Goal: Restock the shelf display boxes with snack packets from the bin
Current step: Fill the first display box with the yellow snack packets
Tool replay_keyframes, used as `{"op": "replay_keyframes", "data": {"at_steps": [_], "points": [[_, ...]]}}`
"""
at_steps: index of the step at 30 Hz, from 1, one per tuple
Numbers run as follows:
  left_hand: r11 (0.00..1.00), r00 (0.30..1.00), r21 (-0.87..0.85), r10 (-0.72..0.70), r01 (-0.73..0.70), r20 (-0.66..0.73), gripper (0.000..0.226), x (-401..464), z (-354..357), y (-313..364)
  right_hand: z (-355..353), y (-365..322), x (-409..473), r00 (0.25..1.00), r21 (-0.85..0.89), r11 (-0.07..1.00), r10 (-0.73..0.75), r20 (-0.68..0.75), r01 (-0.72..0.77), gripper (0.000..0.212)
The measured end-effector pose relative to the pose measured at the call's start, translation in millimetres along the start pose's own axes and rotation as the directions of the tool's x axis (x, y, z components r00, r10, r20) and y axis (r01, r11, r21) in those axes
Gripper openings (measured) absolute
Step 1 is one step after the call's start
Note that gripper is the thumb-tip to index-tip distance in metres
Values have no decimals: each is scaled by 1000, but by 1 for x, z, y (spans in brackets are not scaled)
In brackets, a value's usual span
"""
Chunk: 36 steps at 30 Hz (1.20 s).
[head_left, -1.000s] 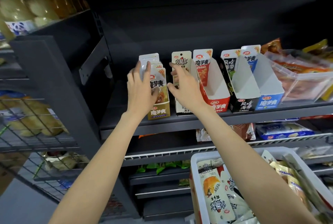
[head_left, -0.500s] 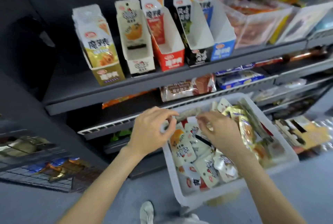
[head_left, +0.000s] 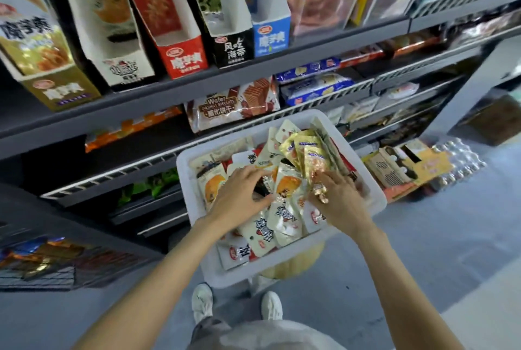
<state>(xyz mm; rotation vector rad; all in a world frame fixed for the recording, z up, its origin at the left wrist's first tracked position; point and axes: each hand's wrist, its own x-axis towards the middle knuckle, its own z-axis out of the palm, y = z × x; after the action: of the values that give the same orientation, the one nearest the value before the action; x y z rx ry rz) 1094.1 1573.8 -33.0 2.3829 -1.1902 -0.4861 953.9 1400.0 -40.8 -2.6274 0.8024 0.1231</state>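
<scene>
Snack packets (head_left: pixel 284 208): both hands spread, touching them.

Both hands are reaching into the white bin (head_left: pixel 191 180): left hand (head_left: pixel 239 194) and right hand (head_left: pixel 338 200) are lying on snack packets (head_left: pixel 284 211).

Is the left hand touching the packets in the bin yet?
Touching. The head view shows the left hand lying on the packets in the bin.

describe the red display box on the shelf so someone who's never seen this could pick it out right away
Find the dark shelf above the white bin of snack packets; a row of cardboard display boxes stands along it. The red box is third from the left, between a white box and a black box. It alone has a red front, and looks almost empty.
</scene>
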Motion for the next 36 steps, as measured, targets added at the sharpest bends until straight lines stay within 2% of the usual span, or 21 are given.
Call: {"op": "replay_keyframes", "data": {"at_steps": [3, 5, 7, 11, 16, 18, 20, 24, 27, 29, 31, 35, 36], "points": [[990, 999, 144, 12, -7, -38, 59, 11, 7, 20, 0, 8, -2, 997, 69, 996, -66, 49, 62, 68], [975, 991, 222, 49, -21, -122, 54, 21, 8, 31, -6, 18, -1, 988, 94, 990, -118, 98, 109, 69], [965, 987, 251, 104, -71, -122, 48, 34, 10, 43, -11, 27, 3, 979, 84, 986, -155, 135, 144, 73], [974, 997, 216, 70, -65, -14, 59, 68, 21, 64, -15, 34, 11, 977, -2, 987, -157, 142, 158, 77], [967, 1000, 254, -7, 6, 2, 85, 84, 33, 76, -11, 35, 19, 979, -146, 971, -173, 108, 188, 84], [983, 999, 182, -35, 33, 9, 82, 78, 34, 75, -12, 38, 18, 980, -151, 969, -186, 65, 194, 76], [996, 997, 48, -76, 77, -17, 71, 72, 28, 70, -16, 42, 16, 977, -143, 967, -212, 15, 212, 58], [975, 978, -152, -178, 160, -111, 31, 57, 3, 42, -20, 48, 13, 958, -46, 967, -256, -126, 252, 17], [962, 964, -201, -218, 186, -150, 23, 43, -15, 22, -24, 45, 15, 937, 141, 956, -212, -279, 258, 11], [956, 961, -218, -233, 199, -147, 26, 33, -22, 12, -30, 37, 15, 935, 315, 924, -103, -339, 216, 12], [942, 965, -264, -242, 208, -104, 33, 25, -27, 4, -36, 25, 15, 942, 453, 876, -3, -337, 164, 18], [862, 959, -422, -266, 281, 96, 75, 6, -35, -12, -44, -3, 15, 975, 688, 713, 27, -221, 136, 24], [846, 952, -436, -281, 305, 121, 77, 0, -38, -15, -44, -9, 16, 980, 716, 686, 19, -199, 132, 24]]}}
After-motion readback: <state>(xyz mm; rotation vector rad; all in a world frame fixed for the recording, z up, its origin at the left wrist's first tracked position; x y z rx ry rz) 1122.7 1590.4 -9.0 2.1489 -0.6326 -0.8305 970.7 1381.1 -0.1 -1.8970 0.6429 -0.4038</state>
